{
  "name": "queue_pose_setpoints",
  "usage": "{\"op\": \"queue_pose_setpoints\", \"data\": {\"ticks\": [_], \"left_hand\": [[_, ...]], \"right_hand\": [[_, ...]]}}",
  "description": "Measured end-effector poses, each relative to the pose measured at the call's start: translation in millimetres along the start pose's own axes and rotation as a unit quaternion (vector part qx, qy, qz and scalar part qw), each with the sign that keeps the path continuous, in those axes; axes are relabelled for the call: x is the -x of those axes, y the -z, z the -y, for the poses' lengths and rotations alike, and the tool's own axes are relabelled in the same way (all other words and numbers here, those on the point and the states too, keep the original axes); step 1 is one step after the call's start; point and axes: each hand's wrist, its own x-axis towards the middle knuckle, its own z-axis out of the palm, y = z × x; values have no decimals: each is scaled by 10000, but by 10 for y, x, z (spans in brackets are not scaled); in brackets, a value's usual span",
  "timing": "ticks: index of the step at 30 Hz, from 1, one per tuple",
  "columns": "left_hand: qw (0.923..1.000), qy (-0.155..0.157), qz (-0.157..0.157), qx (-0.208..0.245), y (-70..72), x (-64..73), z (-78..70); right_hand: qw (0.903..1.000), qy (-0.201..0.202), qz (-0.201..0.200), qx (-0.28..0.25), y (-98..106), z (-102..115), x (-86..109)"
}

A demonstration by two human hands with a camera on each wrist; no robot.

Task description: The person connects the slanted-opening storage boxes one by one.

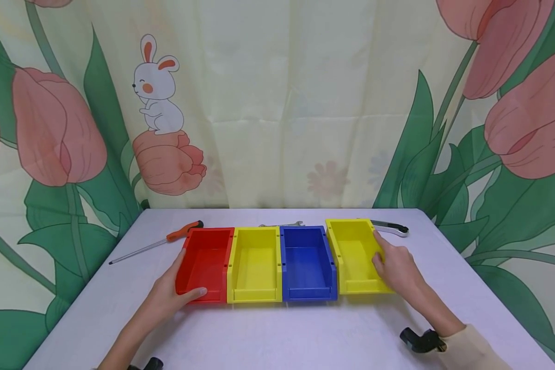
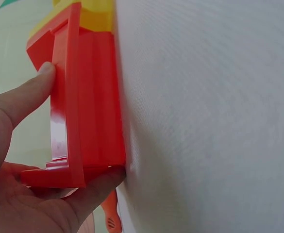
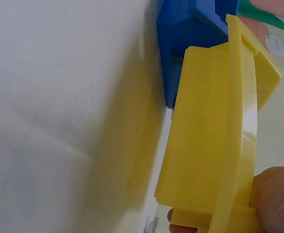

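Note:
In a row stand a red bin [image 1: 208, 264], a yellow bin [image 1: 255, 264] and a blue bin [image 1: 307, 267], side by side with their low fronts toward me. My left hand [image 1: 164, 295] grips the red bin, the thumb [image 2: 37, 90] over its front lip and the fingers along its left side and bottom edge. At the right end my right hand [image 1: 400, 264] holds a second yellow bin [image 1: 356, 254] by its right wall. That bin is tilted and raised off the table beside the blue one, its shadow below it in the right wrist view. All the bins look empty inside.
A screwdriver [image 1: 180, 232] with an orange handle lies behind the red bin at the left. A metal wrench [image 1: 296, 224] shows partly behind the blue bin. Behind the raised yellow bin lies a black-and-silver tool [image 1: 393, 227], partly hidden. A printed curtain [image 1: 259, 103] hangs past the table's far edge.

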Motion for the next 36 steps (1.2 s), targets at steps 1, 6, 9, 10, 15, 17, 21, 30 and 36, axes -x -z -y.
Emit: {"op": "queue_pose_setpoints", "data": {"ticks": [1, 6, 9, 10, 15, 17, 21, 30, 36], "left_hand": [[10000, -3, 8, 27, -1, 1, 2], [10000, 18, 32, 33, 6, 5, -1], [10000, -3, 17, 16, 16, 6, -2], [10000, -28, 18, 39, 21, 5, 2], [9997, -157, 12, 161, 22, 0, 38], [9996, -176, 26, 197, 19, 1, 42], [9997, -157, 33, 202, 25, 6, 29], [9996, -214, 1, 180, 34, -1, 13], [9997, -98, 44, 199, 23, 18, 27]], "right_hand": [[10000, 8, -7, 9, -2, -1, -2], [10000, 13, -80, 48, -30, -12, 4], [9999, 38, -135, 56, -52, -21, 2], [9999, 32, -136, 48, -58, -19, -1], [9998, -11, -179, 79, -56, -4, -4], [9993, 64, -371, 44, -39, 9, -6], [9917, 600, -1113, -245, -14, 63, -55], [9777, 1042, 246, -1808, -21, 314, -201], [9577, 585, 1432, -2428, -118, 387, -258]]}}
